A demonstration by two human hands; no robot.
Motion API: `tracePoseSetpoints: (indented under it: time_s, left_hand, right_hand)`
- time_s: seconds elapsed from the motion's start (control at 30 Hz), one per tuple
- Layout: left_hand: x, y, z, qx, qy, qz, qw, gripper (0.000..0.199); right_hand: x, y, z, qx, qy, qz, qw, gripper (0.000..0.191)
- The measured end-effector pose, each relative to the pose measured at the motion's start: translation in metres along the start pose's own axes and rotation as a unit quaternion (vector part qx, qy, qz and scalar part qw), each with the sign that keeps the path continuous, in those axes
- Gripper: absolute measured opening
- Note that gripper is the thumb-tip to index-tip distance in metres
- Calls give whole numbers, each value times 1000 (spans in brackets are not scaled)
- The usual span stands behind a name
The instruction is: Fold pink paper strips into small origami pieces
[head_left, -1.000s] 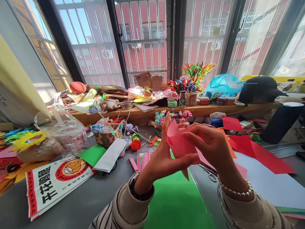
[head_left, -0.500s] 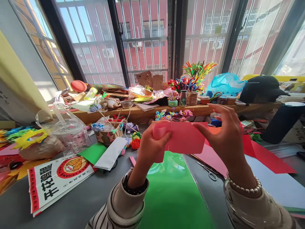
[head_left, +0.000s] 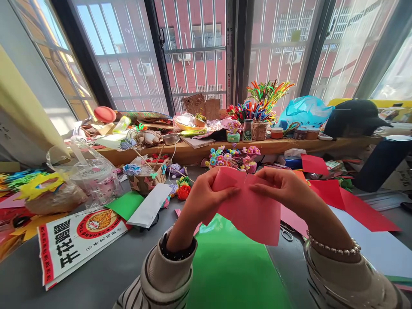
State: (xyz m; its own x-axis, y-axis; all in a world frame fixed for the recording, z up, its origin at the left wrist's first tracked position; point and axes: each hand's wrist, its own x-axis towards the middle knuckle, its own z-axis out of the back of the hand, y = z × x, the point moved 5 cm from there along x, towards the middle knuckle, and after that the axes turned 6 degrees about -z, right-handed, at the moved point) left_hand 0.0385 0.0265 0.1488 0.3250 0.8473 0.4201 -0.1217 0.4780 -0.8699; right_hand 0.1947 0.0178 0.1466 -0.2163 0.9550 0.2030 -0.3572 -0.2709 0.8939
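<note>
A pink sheet of paper (head_left: 254,214) hangs between my hands above a glossy green sheet (head_left: 238,266). It has a crease or slit near its top middle. My left hand (head_left: 209,193) pinches the paper's upper left part between thumb and fingers. From the other side my right hand (head_left: 278,184) pinches it close to the middle, thumb in front and fingers behind. Scissors (head_left: 286,234) lie on the table just right of the green sheet, partly hidden.
Left on the grey table (head_left: 106,279) are a printed paper bag (head_left: 86,240), a folded white paper (head_left: 149,206) and a plastic cup (head_left: 96,176). Red sheets (head_left: 363,210) and a dark bottle (head_left: 383,163) are at right. Crafts crowd the sill (head_left: 273,147).
My right hand has moved left and down and closed on the paper. The pink paper has turned and now droops lower toward the right, with its top edge at the hands.
</note>
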Motion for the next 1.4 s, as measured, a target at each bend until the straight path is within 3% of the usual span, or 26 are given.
tracePoseSetpoints:
  time_s: [0.17, 0.57, 0.97, 1.13, 1.27, 1.4]
  left_hand:
    - [-2, -4, 4, -21, -35, -10, 999, 35]
    - [-6, -12, 2, -27, -57, -30, 998, 37]
    - [-7, -7, 5, -62, -11, 9, 998, 48]
    - [-3, -4, 15, -88, -101, 14, 991, 52]
    - [-2, -4, 19, -82, -166, 3, 983, 53]
    - [-3, -5, 17, -69, -187, -21, 980, 52]
  right_hand:
    - [-2, -7, -2, 79, 71, -45, 993, 18]
    - [-5, -5, 4, 45, 56, -48, 996, 15]
    - [-3, -12, 11, 21, 36, -45, 998, 21]
    - [2, -20, 33, 131, -110, -22, 985, 34]
    - [6, -23, 27, 213, -94, -30, 972, 36]
    - [7, -26, 18, 192, -103, -68, 974, 24]
